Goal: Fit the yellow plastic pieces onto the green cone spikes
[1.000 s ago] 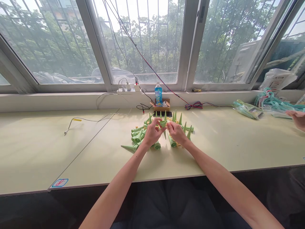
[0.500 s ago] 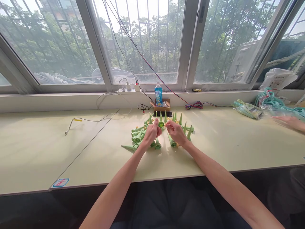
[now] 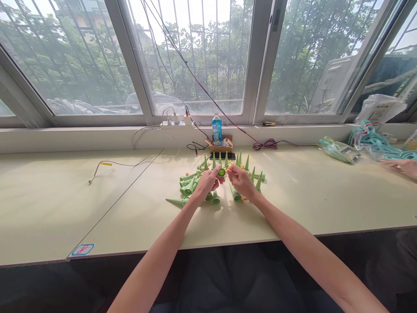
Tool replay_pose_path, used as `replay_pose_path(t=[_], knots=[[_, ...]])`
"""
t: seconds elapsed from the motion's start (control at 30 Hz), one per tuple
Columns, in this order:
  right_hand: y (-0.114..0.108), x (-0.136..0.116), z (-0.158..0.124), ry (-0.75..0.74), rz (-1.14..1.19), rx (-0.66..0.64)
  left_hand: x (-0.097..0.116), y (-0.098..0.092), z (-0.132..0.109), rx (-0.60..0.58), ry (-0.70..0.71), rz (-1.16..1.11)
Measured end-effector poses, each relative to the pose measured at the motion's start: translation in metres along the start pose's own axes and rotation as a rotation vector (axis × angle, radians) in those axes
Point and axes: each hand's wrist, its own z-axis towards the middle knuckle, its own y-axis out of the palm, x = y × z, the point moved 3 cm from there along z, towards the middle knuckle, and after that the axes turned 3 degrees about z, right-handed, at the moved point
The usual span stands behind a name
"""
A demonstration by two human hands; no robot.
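A heap of green plastic cones (image 3: pixel 190 186) lies in the middle of the pale table (image 3: pixel 97 204), some standing upright at the back, with small yellow bits among them. Above the heap my left hand (image 3: pixel 206 184) pinches a green cone (image 3: pixel 221 172) whose open mouth faces me. My right hand (image 3: pixel 240 181) is closed in a pinch right at that cone's rim, holding something too small to make out.
A blue-labelled bottle (image 3: pixel 216 128) and a small cardboard box (image 3: pixel 222 144) stand by the window sill, with a dark phone in front. Cables (image 3: pixel 137 163) run across the table at left. Teal hangers (image 3: pixel 369 139) and another person's hand (image 3: pixel 402 166) are at far right.
The cone in my left hand has tipped from upright so its mouth faces me, and both hands have drawn together. The other person's hand at right has shifted.
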Motion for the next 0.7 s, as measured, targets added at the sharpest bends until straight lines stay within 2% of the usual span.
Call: replay_pose_path(t=[0.53, 0.7], knots=[[-0.0037, 0.0041, 0.0009, 0.020, -0.107, 0.072, 0.0059, 0.0015, -0.0032, -0.072, 0.058, 0.059], [-0.0042, 0.0038, 0.0011, 0.015, -0.115, 0.078, 0.0036, 0.0015, -0.0016, -0.033, 0.071, 0.073]])
